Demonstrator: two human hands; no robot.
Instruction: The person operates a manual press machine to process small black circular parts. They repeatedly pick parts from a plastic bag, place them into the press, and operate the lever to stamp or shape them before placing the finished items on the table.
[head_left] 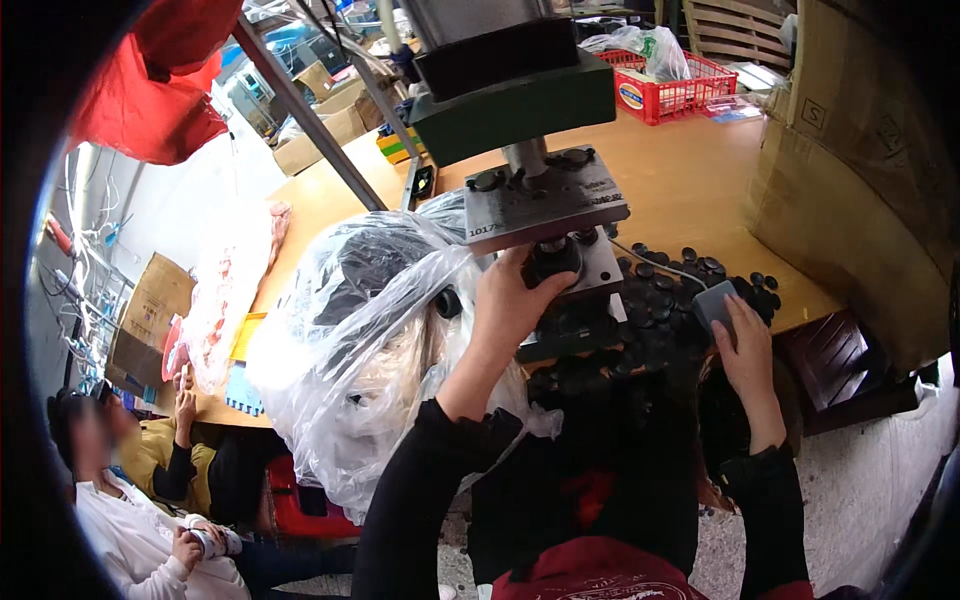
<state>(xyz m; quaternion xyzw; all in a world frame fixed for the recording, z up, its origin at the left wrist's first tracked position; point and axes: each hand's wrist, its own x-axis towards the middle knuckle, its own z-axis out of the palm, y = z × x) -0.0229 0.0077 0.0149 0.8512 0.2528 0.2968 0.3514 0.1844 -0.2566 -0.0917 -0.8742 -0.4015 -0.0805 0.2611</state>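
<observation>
My left hand (507, 308) reaches under the upper plate (545, 203) of a bench press. Its thumb and fingers close round a black round part (556, 262) at the lower die block (598, 268). At the right, my right hand (746, 348) grips a small grey box (714, 304) with a thin cable leading off toward the press. What my right fingertips do on the box's far side is hidden. Many small black discs (655, 298) lie heaped between the press and the grey box.
A clear plastic bag (330, 400) of black parts bulges left of the press. The press head (515, 105) hangs above my left hand. A large cardboard box (850, 190) stands at the right, a red crate (680, 95) at the back. Two people sit at the lower left.
</observation>
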